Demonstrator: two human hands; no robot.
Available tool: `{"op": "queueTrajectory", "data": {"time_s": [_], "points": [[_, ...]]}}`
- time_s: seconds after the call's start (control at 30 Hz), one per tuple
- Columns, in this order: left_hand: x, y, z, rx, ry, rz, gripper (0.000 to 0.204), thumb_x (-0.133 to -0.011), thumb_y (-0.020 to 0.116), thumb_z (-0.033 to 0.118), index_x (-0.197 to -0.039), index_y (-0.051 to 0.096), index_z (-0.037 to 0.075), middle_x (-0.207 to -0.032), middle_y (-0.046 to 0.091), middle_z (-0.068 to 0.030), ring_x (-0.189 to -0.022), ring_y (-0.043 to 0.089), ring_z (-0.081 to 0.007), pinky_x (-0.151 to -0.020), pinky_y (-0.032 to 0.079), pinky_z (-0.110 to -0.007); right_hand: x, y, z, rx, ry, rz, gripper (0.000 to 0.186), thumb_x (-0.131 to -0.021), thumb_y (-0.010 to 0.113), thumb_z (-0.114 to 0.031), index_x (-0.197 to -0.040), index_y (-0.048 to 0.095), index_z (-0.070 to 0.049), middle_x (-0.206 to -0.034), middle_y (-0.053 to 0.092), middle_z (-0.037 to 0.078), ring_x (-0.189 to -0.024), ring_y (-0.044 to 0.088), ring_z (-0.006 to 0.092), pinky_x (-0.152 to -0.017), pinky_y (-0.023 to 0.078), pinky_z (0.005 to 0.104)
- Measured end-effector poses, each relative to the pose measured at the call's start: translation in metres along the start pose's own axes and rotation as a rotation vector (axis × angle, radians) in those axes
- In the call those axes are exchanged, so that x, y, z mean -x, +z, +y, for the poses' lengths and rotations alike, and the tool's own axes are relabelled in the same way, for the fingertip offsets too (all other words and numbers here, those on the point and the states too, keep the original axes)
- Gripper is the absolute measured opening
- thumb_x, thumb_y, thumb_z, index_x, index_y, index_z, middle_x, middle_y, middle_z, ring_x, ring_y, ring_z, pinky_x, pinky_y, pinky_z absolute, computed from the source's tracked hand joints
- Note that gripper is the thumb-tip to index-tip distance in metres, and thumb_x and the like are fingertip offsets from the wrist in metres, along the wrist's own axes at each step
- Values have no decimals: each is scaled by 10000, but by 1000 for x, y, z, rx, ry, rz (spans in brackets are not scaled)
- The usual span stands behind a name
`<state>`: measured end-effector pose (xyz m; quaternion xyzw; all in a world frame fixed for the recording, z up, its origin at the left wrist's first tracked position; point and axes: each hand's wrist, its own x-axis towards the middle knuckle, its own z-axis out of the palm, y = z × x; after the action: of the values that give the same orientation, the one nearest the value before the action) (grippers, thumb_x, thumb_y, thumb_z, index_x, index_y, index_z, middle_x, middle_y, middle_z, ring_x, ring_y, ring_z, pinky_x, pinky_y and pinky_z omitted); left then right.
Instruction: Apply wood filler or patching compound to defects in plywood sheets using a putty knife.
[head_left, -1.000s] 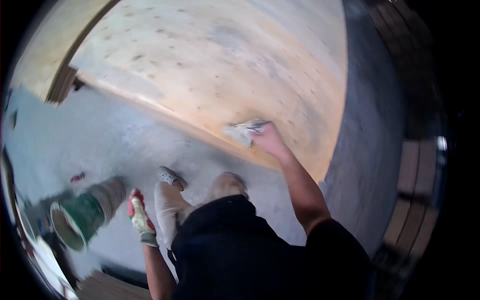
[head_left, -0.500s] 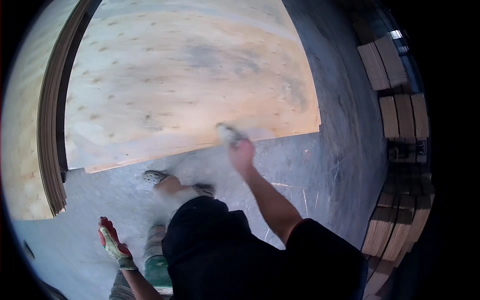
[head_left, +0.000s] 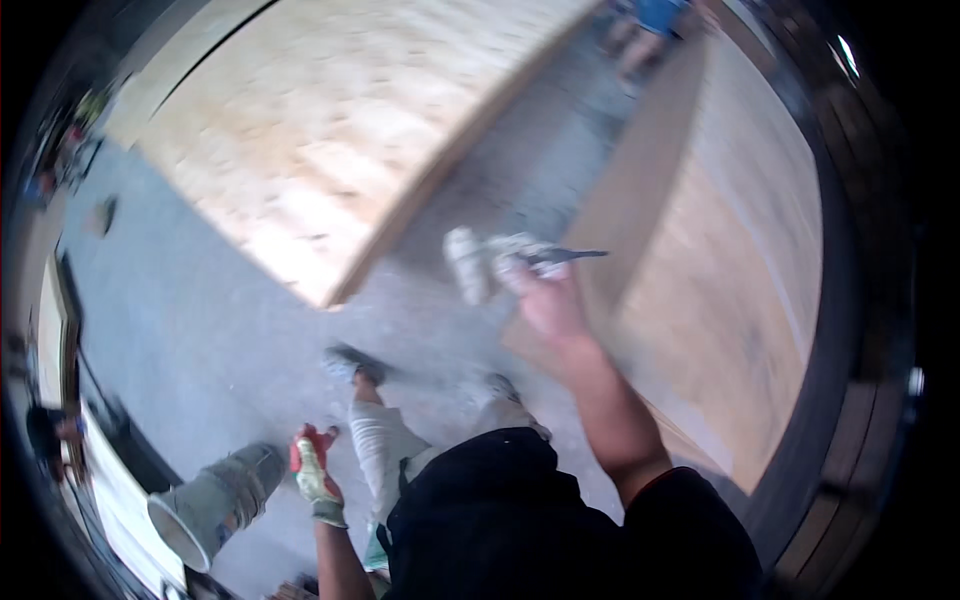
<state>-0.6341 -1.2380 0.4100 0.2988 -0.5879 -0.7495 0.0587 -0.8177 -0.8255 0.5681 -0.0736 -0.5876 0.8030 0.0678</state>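
Observation:
My right hand (head_left: 547,300) is bare and closed around a hand tool (head_left: 530,250), held out ahead over the floor. White stuff smears the tool, and a dark, narrow part sticks out to its right. Just left of it is a whitish, roller-shaped piece (head_left: 467,266); blur hides whether it joins the tool. My left hand (head_left: 316,470) wears a red and pale-green work glove. It hangs low by my leg with its fingers apart and nothing in them. Beside the glove stands a grey, stained bucket (head_left: 205,512).
A thick stack of plywood (head_left: 290,140) lies ahead to the left, its corner toward me. Another plywood pile (head_left: 720,270) is at the right, with a strip of concrete floor (head_left: 500,170) between. One person in blue (head_left: 655,15) is far ahead; another person (head_left: 52,435) is at the left edge.
My view has swung away from the plywood sheet that lay in front of me, and a gap between two piles shows instead. The bucket has come into view. My right hand still holds the tool.

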Motion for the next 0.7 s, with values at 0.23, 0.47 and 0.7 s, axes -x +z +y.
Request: {"op": "queueTrajectory", "data": {"time_s": [0.23,0.47,0.7], "points": [[-55,2,26,78,-55,252,428,-981,559,330,-1284,544,27,-1282,584,-97,-1217,530,-209,-1084,371,-383,-171,98,35,124,114,-35,141,-870,611,11,-1004,654,10,-942,662,34,-828,607,105,-714,492,268],[-317,-76,150,35,-126,141,409,-1007,512,279,-1319,517,15,-1328,558,-122,-1247,513,-221,-1087,378,-386,-262,276,174,507,224,145,122,-859,615,-37,-948,656,36,-825,640,0,-729,545,70,-648,446,272],[-648,-53,258,-81,132,-103,375,-1020,484,235,-1309,514,-2,-1303,563,-134,-1215,529,-228,-1083,385,-376,-405,396,275,401,354,562,169,-856,607,-35,-1011,640,21,-957,663,60,-841,629,129,-720,521,289]]}}
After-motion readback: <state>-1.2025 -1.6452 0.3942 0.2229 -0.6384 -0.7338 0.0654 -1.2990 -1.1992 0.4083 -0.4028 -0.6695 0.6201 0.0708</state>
